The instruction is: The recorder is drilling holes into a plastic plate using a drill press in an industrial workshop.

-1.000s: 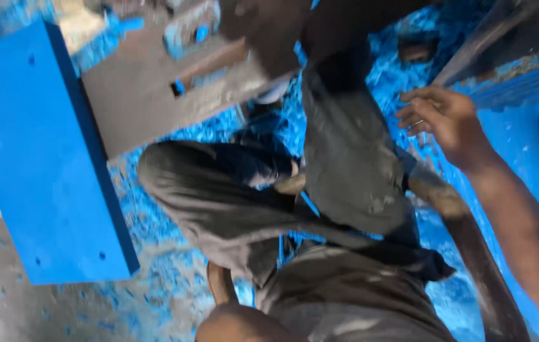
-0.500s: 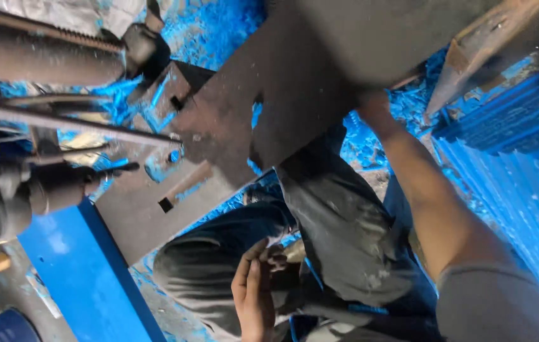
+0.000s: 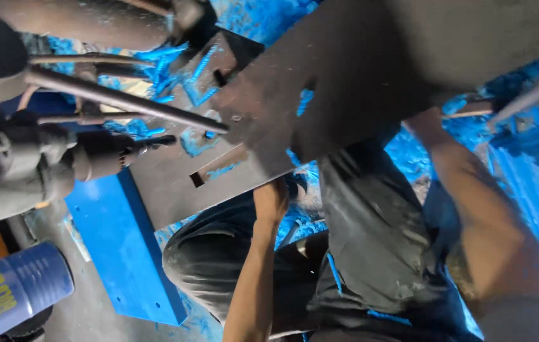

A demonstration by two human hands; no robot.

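Head: plate (image 3: pixel 345 82) slanting lower-left to upper-right

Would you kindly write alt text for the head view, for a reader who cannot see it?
A person's left hand grips the near edge of a dark metal plate with slots, while the right forearm reaches under it, hand hidden. A blue board and blue shavings lie around.
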